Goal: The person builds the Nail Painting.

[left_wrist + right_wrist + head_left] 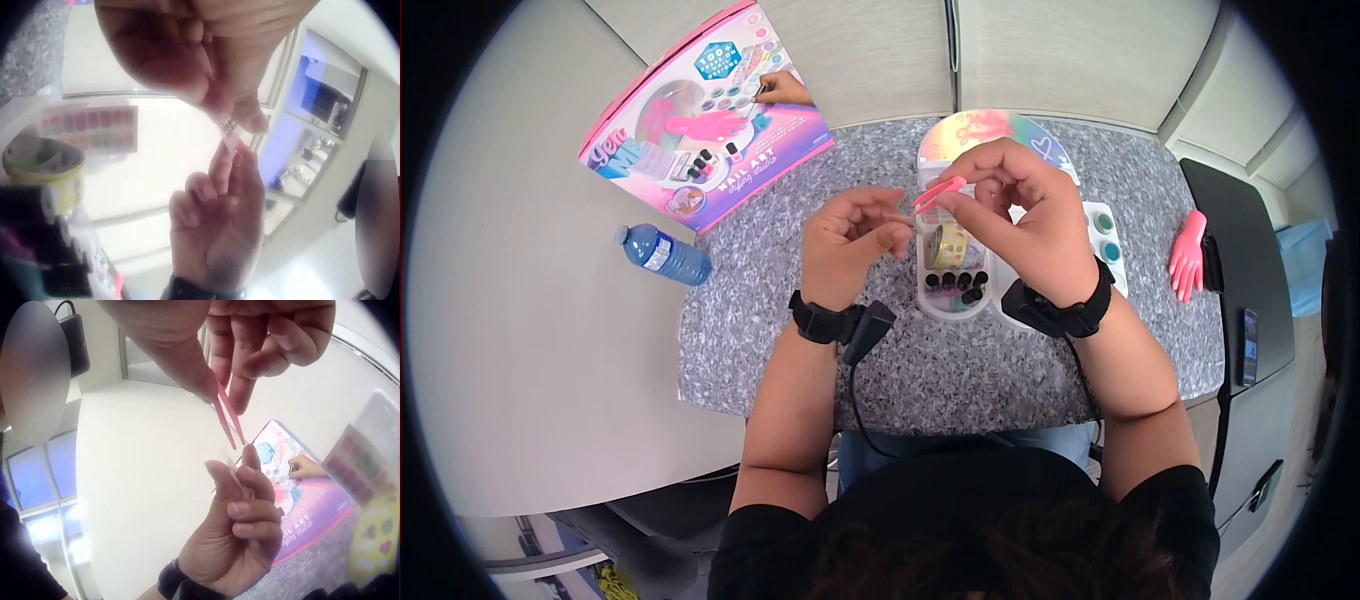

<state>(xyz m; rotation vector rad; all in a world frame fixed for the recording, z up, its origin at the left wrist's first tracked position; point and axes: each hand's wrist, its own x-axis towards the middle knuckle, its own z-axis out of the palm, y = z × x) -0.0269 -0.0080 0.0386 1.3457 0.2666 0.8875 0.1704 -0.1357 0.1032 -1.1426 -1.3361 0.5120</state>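
Note:
Thumb and fingers of my right hand (1035, 225) pinch pink tweezers (940, 193), whose two tips stand slightly apart and point toward the left hand. My left hand (845, 245) pinches a small, thin, clear-whitish strip (229, 134) with small dark marks on it. In the right wrist view the tweezers (233, 419) hang just above the strip (232, 466). Both hands are raised over the left part of a white tray (953, 314). Below them sit a round yellow-patterned container (948, 247) and several small black-capped bottles (949, 281).
A rainbow-coloured lid panel (960, 128) stands behind the tray, with teal pots (1106, 223) at its right. Left lie a water bottle (662, 254) and a nail art box (710, 120). A pink model hand (1188, 256) and a phone (1249, 345) are at right.

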